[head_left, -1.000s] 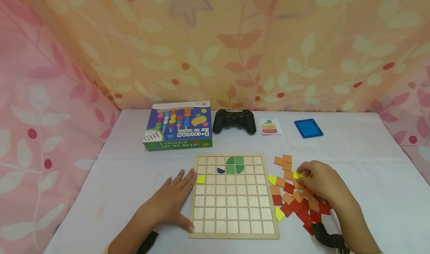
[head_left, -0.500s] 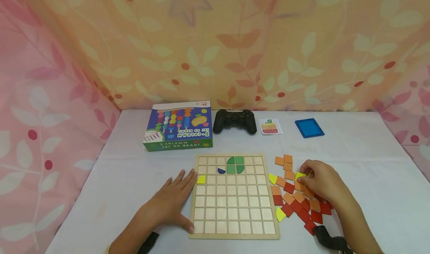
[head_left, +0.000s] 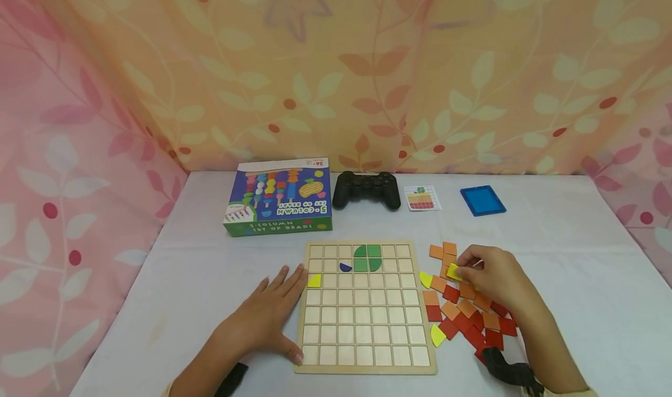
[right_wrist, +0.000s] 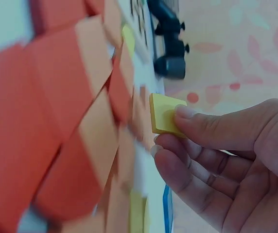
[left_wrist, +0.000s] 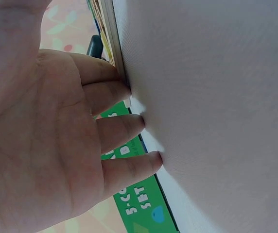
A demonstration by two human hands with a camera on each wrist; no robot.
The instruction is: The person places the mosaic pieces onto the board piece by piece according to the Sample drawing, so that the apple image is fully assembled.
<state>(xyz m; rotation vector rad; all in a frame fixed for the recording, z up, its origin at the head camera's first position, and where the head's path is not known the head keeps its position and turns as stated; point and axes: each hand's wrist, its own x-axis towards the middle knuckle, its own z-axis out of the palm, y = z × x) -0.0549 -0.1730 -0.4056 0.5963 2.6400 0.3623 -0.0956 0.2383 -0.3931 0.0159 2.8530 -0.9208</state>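
My right hand [head_left: 493, 274] pinches a yellow tile [right_wrist: 163, 114] between thumb and fingers, over the upper part of the loose tile pile. In the head view the same tile shows beside the fingertips, overlapping an orange tile. My left hand [head_left: 268, 318] lies with fingers spread on the cloth, fingertips and thumb at the left edge of the wooden grid board [head_left: 363, 369]. Green tiles [head_left: 367, 258] form a leaf-like shape in the board's top rows. Near them lies a dark blue half-round piece [head_left: 345, 267], and a yellow quarter-round tile [head_left: 314, 280] sits in the left column.
Orange tiles [head_left: 450, 310] and red tiles [head_left: 494, 340] lie scattered right of the board, with a yellow quarter-round piece [head_left: 438, 335] among them. Behind stand a bead-set box [head_left: 278, 196], a black game controller [head_left: 366, 190], a pattern card [head_left: 422, 198] and a blue square tray [head_left: 483, 200].
My right hand has lifted the yellow tile from the pile and moved it left, toward the board. My left hand has stayed in place.
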